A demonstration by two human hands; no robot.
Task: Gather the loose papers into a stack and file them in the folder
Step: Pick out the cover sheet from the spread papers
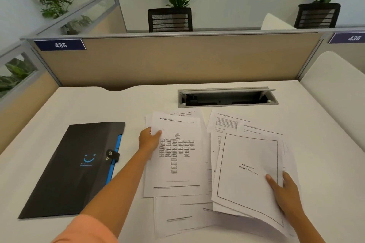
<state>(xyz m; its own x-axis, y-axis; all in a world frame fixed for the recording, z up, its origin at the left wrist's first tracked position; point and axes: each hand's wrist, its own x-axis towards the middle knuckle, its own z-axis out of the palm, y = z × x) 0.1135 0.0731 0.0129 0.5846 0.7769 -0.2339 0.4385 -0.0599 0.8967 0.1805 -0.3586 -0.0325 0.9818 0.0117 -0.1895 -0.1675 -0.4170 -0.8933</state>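
Note:
Several loose white papers lie spread over the middle and right of the white desk (59, 104). My left hand (149, 140) pinches the left edge of a sheet printed with an organisation chart (177, 156), thumb on top. My right hand (284, 189) grips the right side of a small bunch of sheets topped by the "Chapter 4 SWOT Analysis" page (246, 171), lifting its near edge. More papers (181, 217) lie beneath, near the front edge. A black folder (75, 167) with a blue spine and a snap strap lies closed at the left.
An open cable tray (227, 97) is set into the desk behind the papers. Tan partition panels (167, 59) wall the desk at the back and left. A white curved panel (335, 85) stands at the right.

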